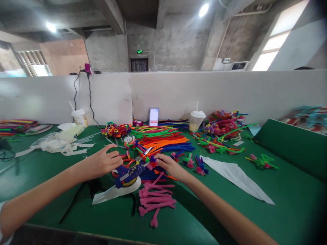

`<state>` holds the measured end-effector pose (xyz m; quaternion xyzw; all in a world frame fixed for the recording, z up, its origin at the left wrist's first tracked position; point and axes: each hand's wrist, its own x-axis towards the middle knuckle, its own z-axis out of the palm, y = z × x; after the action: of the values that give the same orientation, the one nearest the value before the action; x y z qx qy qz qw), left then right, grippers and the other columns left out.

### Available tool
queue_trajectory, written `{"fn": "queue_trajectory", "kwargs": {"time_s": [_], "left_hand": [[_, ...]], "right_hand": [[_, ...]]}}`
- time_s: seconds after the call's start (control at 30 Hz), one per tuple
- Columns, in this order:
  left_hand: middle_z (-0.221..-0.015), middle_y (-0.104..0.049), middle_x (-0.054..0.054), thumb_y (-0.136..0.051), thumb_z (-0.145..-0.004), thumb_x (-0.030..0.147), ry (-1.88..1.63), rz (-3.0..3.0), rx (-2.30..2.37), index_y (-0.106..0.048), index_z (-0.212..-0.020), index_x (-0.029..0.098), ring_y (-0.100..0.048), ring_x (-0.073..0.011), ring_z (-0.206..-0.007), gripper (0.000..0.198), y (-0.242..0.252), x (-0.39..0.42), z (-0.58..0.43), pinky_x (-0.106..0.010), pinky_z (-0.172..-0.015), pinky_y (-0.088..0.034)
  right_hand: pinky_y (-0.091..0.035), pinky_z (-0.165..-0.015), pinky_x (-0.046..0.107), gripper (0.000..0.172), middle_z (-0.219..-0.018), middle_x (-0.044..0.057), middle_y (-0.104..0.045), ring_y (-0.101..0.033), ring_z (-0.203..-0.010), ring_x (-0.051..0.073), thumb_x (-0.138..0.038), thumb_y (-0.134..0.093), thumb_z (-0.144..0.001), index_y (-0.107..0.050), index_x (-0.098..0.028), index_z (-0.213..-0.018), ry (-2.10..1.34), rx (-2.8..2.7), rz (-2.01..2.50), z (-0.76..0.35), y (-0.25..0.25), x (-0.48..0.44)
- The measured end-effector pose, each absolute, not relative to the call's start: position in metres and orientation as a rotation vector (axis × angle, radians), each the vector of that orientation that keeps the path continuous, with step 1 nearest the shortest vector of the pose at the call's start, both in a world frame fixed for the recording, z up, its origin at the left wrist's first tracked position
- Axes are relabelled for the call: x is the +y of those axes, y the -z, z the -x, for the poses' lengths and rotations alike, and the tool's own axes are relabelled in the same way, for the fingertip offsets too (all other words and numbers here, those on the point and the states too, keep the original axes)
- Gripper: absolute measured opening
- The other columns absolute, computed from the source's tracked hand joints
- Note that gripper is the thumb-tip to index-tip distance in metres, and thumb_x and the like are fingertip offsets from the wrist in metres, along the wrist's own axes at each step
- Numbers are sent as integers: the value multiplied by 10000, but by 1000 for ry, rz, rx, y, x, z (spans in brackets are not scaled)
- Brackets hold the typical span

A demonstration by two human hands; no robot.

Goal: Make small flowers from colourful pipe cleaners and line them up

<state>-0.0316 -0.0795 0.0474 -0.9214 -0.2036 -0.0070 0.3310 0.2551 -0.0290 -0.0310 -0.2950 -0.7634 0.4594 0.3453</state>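
My right hand (167,166) pinches a small pipe-cleaner flower (151,163) with pink, blue and green parts. The flower is at the nozzle end of a dark blue glue gun (129,174). My left hand (106,161) hovers just above and left of the glue gun's rear, its fingers apart and partly curled; I see nothing plainly held in it. Red-handled scissors (131,161) lie partly hidden behind the gun. Pink pipe-cleaner pieces with looped ends (156,197) lie in front. Small finished flowers (188,160) lie to the right of my right hand.
Orange and other coloured pipe cleaners (163,144) lie behind my hands. A phone (153,116) leans on the white partition (204,86) near a lidded cup (196,120). Plastic bags (55,143) lie left; white cloth (236,177) and a pipe-cleaner heap (224,126) lie right.
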Motion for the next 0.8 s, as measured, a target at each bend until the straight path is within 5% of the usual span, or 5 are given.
{"fn": "queue_trajectory", "kwargs": {"time_s": [0.47, 0.8], "left_hand": [[-885, -616, -30, -435, -808, 79, 11, 2409, -577, -572, -917, 191, -552, -154, -830, 208, -42, -79, 47, -399, -963, -279], [-863, -610, -61, -551, -688, 95, -164, 2286, -898, -562, -972, 148, -561, -205, -839, 289, -29, -64, 120, -415, -925, -294]], "right_hand": [[-266, -513, 229, 375, -611, -42, -336, -293, -543, 93, -538, -421, -789, -437, -180, -676, -1101, -1955, 850, -271, 23, -22], [-277, -531, 239, 335, -618, -35, -370, -331, -560, 105, -479, -383, -826, -432, -182, -680, -993, -2014, 884, -292, 21, -17]]}}
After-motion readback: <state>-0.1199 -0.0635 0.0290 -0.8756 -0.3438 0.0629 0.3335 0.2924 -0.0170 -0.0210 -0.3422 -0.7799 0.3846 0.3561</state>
